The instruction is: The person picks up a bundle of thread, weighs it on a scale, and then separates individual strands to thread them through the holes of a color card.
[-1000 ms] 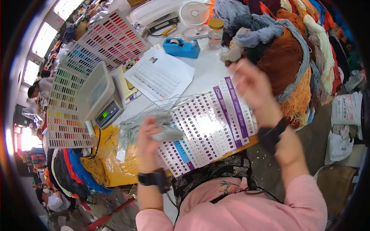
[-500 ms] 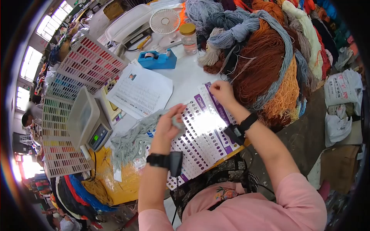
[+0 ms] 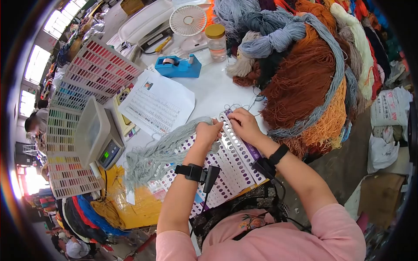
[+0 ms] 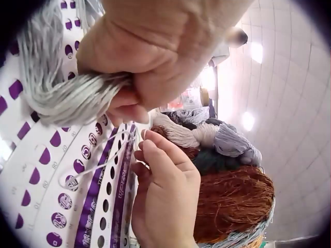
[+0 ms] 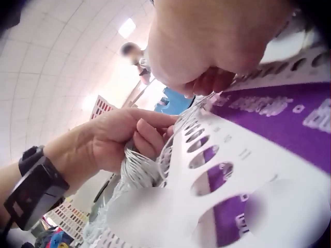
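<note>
The left hand [image 3: 208, 133] grips a grey-green yarn hank [image 3: 152, 157], whose strands trail down to the left over the table. In the left wrist view the hank [image 4: 67, 95] is looped under the curled fingers. Beside it, at the top end of a white card with punched holes and purple strips [image 3: 237, 145], the right hand [image 3: 247, 126] pinches thin strands. Those strands run between both hands in the right wrist view, where the right hand [image 5: 217, 41] is above the card's purple strip [image 5: 274, 113]. The exact fingertip contact is partly hidden.
A printed sheet [image 3: 159, 102], blue tape dispenser [image 3: 177, 67], lidded jar [image 3: 216, 43] and small fan [image 3: 188, 21] stand beyond the hands. At left are a scale [image 3: 111, 153] and colour chart [image 3: 65, 143]; a large yarn pile [image 3: 300, 82] lies at right.
Both hands have come together at the card's top end; the left moved up and right, drawing the hank along. The right hand moved slightly down and now pinches strands.
</note>
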Action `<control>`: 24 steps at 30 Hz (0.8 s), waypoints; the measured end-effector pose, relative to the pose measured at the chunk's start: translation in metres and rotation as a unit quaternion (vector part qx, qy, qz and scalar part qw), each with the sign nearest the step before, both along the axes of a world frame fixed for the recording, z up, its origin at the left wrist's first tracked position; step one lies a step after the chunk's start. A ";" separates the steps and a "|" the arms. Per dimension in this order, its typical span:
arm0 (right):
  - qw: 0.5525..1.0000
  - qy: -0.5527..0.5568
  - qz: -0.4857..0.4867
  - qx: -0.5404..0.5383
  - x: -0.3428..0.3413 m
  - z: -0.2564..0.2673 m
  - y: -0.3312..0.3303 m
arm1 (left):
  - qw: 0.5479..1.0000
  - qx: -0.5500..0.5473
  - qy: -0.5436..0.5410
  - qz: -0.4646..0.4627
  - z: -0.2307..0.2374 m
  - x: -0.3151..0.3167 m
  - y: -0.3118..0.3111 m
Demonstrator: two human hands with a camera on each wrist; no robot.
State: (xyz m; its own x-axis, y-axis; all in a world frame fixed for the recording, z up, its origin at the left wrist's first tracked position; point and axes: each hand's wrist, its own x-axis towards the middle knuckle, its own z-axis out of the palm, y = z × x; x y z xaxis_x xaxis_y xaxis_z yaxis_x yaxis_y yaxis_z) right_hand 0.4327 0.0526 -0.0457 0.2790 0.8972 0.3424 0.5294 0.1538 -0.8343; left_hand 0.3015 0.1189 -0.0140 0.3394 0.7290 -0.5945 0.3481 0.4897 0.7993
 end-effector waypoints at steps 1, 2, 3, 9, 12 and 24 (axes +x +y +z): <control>1.000 -0.006 0.007 -0.007 0.000 -0.002 -0.001 | 1.000 -0.003 0.001 0.001 0.000 0.000 -0.001; 1.000 -0.013 0.016 -0.013 -0.001 0.005 0.000 | 1.000 -0.004 0.000 0.003 -0.001 -0.001 -0.001; 0.999 -0.024 0.039 -0.026 0.001 0.012 0.004 | 1.000 -0.006 -0.002 0.007 -0.003 -0.001 0.001; 0.952 -0.026 -0.073 0.296 0.108 0.215 0.104 | 1.000 -0.005 -0.015 0.003 -0.015 -0.003 0.003; 0.896 0.009 -0.108 0.432 0.160 0.293 0.086 | 1.000 0.000 -0.001 0.016 -0.008 -0.002 0.001; 0.995 -0.080 0.027 0.054 0.000 0.003 -0.001 | 0.999 0.007 -0.031 0.001 0.005 0.005 -0.003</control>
State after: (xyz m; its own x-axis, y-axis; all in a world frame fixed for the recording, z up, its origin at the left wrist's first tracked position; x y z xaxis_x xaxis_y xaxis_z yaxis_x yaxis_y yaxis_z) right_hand 0.4324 0.0518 -0.0423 0.1660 0.8649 0.4737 0.6425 0.2696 -0.7173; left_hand 0.3063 0.1154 -0.0088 0.3742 0.7377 -0.5619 0.2965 0.4789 0.8262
